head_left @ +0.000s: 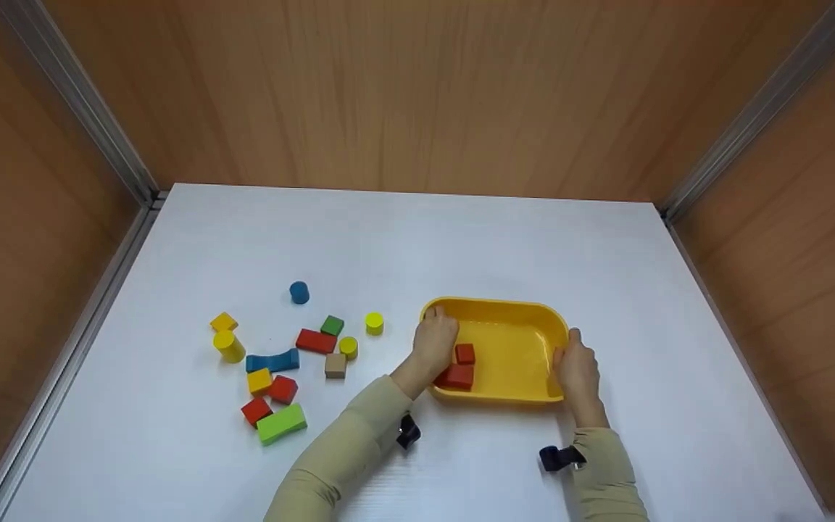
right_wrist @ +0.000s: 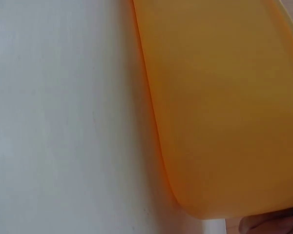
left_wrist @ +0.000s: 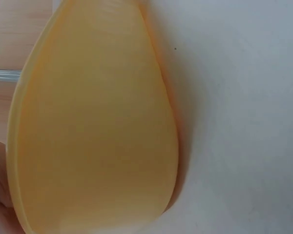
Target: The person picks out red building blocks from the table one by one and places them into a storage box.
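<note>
A yellow plastic tray (head_left: 519, 355) lies right of the middle of the table in the head view. My left hand (head_left: 435, 341) grips its left rim, fingers over the edge, and my right hand (head_left: 578, 368) holds the right rim. Inside, near the left end, are a small red block (head_left: 465, 354) and a larger red block (head_left: 455, 377), partly behind my left hand. In the left wrist view the tray's outer wall (left_wrist: 97, 122) fills much of the frame; the right wrist view shows its wall (right_wrist: 224, 107) too. Whether the tray touches the table throughout, I cannot tell.
Left of the tray, several wooden blocks lie scattered: a blue cylinder (head_left: 299, 292), a blue arched block (head_left: 272, 361), a lime block (head_left: 281, 424), a red block (head_left: 316, 341), a yellow cylinder (head_left: 229, 346) and others. Wooden panels (head_left: 417, 94) enclose the white table (head_left: 403, 239).
</note>
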### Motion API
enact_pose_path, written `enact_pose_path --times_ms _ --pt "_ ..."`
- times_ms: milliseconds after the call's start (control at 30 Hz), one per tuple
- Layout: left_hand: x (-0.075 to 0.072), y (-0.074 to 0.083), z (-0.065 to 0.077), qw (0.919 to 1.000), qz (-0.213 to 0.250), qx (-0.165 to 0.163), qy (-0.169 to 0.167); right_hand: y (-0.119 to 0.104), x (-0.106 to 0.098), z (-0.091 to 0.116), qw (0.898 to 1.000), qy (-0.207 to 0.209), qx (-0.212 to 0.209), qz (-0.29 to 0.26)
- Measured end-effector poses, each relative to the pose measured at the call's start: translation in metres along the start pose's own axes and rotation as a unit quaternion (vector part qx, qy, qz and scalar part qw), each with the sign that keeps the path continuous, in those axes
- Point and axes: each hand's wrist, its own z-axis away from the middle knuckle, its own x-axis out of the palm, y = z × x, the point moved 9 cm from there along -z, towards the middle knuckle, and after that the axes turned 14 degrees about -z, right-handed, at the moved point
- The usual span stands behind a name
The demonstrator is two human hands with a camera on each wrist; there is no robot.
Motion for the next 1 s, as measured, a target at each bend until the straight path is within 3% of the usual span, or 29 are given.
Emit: enact_pose_path --times_ms 533,1000 --pt "0.0094 0.0047 -0.0009 0.9981 -0.004 0.007 -0.061 0.0029 0.0011 -0.0001 1.000 -0.013 0.024 -0.006" --pt "0.0007 0.0031 0.0029 0.9991 0.007 0.005 -0.041 0.0040 0.0012 -0.0014 0.999 -0.012 0.036 -0.007"
